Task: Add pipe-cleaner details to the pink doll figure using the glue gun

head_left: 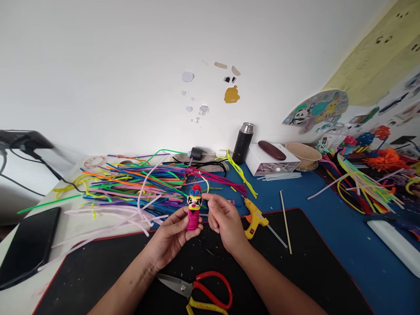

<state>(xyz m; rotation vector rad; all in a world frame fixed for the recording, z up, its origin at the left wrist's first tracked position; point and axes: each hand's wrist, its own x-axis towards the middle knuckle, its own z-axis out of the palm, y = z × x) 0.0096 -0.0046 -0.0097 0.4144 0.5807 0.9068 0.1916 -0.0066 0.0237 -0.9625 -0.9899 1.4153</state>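
Note:
My left hand (177, 232) is closed around a small doll (193, 218) made of wound pipe cleaners, held upright above the black mat. Its body is magenta, its face white and yellow with dark eye marks, and its headdress red and blue. My right hand (226, 223) is at the doll's right side, index fingertip touching or almost touching the head, other fingers curled. A cream pipe cleaner (206, 180) arcs up from behind that index finger; its grip there is partly hidden. Open scissors (183, 287) with red and yellow handles lie below my hands.
Many coloured pipe cleaners (131, 183) spread across the left and back. A yellow glue gun (255, 221) and wooden stick (285, 221) lie right. Behind stand a black thermos (243, 144) and white box (259, 159). A dark tablet (29, 245) lies left.

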